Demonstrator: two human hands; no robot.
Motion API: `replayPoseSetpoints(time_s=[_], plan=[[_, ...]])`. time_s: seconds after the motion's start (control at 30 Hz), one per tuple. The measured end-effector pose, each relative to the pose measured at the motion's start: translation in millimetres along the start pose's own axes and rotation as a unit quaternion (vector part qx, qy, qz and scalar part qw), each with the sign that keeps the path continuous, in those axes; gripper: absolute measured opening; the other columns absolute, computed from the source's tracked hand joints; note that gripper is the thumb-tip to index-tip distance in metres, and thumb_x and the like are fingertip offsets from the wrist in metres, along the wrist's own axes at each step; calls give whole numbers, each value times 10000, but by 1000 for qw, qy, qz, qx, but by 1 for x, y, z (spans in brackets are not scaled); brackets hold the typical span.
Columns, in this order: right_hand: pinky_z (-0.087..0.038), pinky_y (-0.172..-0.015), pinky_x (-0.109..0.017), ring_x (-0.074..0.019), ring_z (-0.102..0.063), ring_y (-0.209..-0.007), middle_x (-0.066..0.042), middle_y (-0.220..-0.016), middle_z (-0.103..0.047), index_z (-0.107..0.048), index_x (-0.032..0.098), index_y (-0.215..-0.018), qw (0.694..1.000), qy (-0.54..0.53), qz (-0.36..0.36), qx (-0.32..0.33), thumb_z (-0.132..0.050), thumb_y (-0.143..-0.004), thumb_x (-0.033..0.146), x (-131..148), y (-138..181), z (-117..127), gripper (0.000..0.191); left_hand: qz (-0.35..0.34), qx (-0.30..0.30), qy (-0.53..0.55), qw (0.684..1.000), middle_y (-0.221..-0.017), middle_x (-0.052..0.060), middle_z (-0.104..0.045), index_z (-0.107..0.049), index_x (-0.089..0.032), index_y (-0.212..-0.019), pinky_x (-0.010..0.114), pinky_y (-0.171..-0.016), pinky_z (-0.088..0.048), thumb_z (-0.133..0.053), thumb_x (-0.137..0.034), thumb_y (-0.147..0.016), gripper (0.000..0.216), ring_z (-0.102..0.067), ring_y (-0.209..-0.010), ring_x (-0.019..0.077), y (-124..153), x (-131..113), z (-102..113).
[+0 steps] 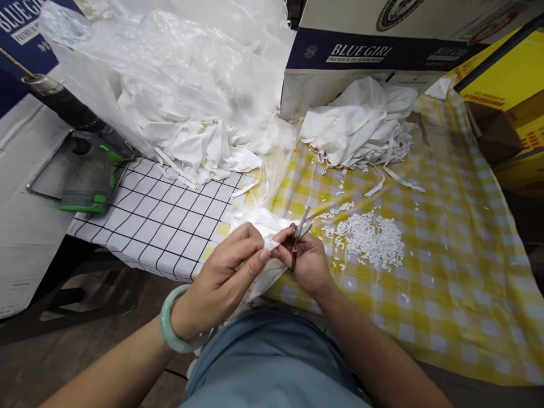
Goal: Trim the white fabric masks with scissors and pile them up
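My left hand (pixel 227 272) pinches a piece of white cloth (pixel 266 226) at the table's front edge, fingers closed on its fold. A pale green bangle (pixel 172 320) circles that wrist. My right hand (pixel 308 260) grips small scissors (pixel 297 235), whose blades point up and away over the cloth. Just right of the hands lies a heap of tiny white snippets (pixel 372 238) on the yellow checked tablecloth (pixel 446 272).
A clear plastic bag (pixel 178 68) full of white cloth stands at the back left. Another pile of white cloth and strips (pixel 361 124) lies before a Blue Girl cardboard box (pixel 361 56). A green and grey tool (pixel 89 175) rests at left by a black-grid white cloth (pixel 161 215).
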State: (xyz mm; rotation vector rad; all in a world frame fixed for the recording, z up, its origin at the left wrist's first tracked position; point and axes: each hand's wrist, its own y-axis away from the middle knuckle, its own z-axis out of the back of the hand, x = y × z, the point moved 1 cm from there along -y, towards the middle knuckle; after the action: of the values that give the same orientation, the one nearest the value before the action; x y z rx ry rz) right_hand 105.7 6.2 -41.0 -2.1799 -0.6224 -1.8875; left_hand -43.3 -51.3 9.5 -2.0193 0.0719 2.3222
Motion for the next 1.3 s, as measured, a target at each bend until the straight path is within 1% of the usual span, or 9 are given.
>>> replayPoseSetpoints(time_s=[0.1, 0.2, 0.27, 0.33, 0.43, 0.53, 0.67, 0.9, 1.3], plan=[[-512, -671, -295, -123, -541, -627, 35, -681, -555, -538, 217, -720, 998, -51, -43, -8, -810, -676, 456, -5, 6, -11, 364, -55, -48, 18, 997, -1034, 89, -585, -712, -178, -803, 331, -962, -429, -551, -220, -940, 216, -514, -1112, 216, -12, 4, -8], [-523, -734, -327, -147, -569, -697, 23, -741, -568, -535, 227, -767, 998, -34, -43, 1, -767, -705, 531, -4, 11, -6, 388, 4, -72, 144, 987, -1066, 103, -588, -674, -166, -755, 328, -848, -490, -516, -263, -950, 268, -554, -1082, 231, -23, 17, -22], [-501, -744, -332, -163, -564, -740, 4, -775, -581, -563, 220, -805, 997, 75, -19, 22, -730, -741, 558, 1, 14, 8, 383, 41, -82, 160, 983, -1052, 107, -577, -651, -160, -724, 305, -727, -495, -507, -308, -952, 307, -570, -995, 224, -26, 23, -30], [-464, -751, -333, -181, -541, -789, -21, -816, -587, -581, 205, -833, 973, 229, 29, 21, -724, -755, 549, 10, 19, 26, 381, 44, -88, 123, 988, -1072, 110, -558, -648, -158, -725, 289, -676, -480, -508, -340, -953, 324, -556, -975, 220, -26, 26, -35], [-410, -721, -331, -189, -496, -766, -34, -780, -566, -559, 192, -772, 916, 392, 82, 19, -730, -742, 544, 24, 27, 48, 393, 0, -86, 68, 994, -1073, 106, -539, -656, -165, -766, 308, -778, -482, -496, -322, -964, 299, -518, -1061, 234, -23, 24, -40], [-365, -677, -320, -172, -471, -679, -11, -667, -533, -496, 200, -662, 887, 452, 73, 53, -733, -722, 555, 32, 32, 55, 430, -61, -70, 32, 995, -971, 96, -537, -654, -173, -787, 353, -931, -436, -452, -263, -984, 295, -474, -1128, 243, -22, 21, -43], [-352, -676, -309, -164, -481, -652, -1, -622, -533, -451, 206, -615, 884, 460, 59, 62, -737, -708, 549, 34, 33, 53, 456, -95, -53, 2, 994, -992, 86, -511, -606, -180, -763, 347, -955, -407, -422, -210, -987, 291, -443, -1139, 232, -24, 20, -46], [-326, -640, -296, -146, -459, -601, 14, -565, -513, -445, 207, -577, 885, 458, 72, 44, -737, -696, 556, 32, 29, 53, 470, -64, -40, -24, 997, -980, 97, -495, -537, -188, -706, 359, -923, -433, -404, -242, -988, 317, -463, -1091, 242, -24, 20, -48], [-313, -610, -279, -129, -460, -572, 25, -551, -510, -453, 202, -563, 895, 437, 75, 41, -738, -716, 564, 33, 27, 54, 486, -100, -24, -23, 994, -936, 94, -526, -582, -196, -751, 379, -899, -430, -411, -243, -990, 297, -458, -1085, 245, -27, 23, -49]])
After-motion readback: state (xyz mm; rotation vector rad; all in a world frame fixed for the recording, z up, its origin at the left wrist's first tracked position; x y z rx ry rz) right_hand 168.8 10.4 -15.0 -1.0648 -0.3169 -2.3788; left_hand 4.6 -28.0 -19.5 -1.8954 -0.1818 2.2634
